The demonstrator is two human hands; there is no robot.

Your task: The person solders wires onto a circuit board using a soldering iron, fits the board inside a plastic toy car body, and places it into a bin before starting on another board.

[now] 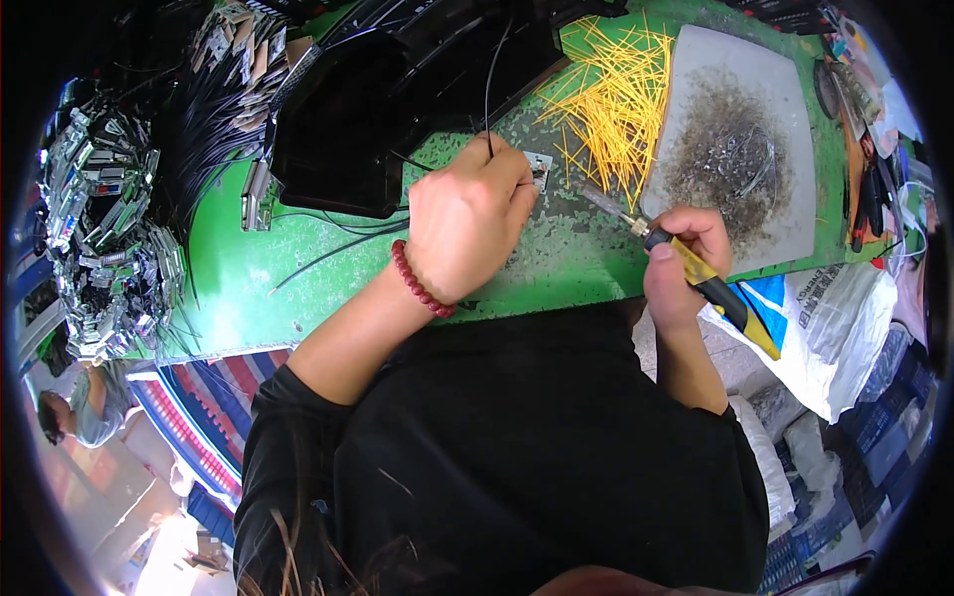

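Note:
My right hand [686, 260] is wrapped round a yellow-and-black soldering iron [717, 292]. Its metal tip points up and left, toward a small white circuit board [540, 171] on the green bench, and stays apart from it. My left hand [469, 217], with a red bead bracelet [417, 283] at the wrist, is closed beside that board. A thin black wire [488, 94] rises from its fingers, which hide the gripped part. Just right of the board lies a heap of short yellow wires [618, 104].
Behind my left hand stands a large black tray [333, 149]. Metal connector-like pieces [99, 228] and black cables [204, 129] pile up at the left. A grey board [805, 179] with burnt residue lies right, near hand tools [873, 199]. Another person [84, 407] is at the lower left.

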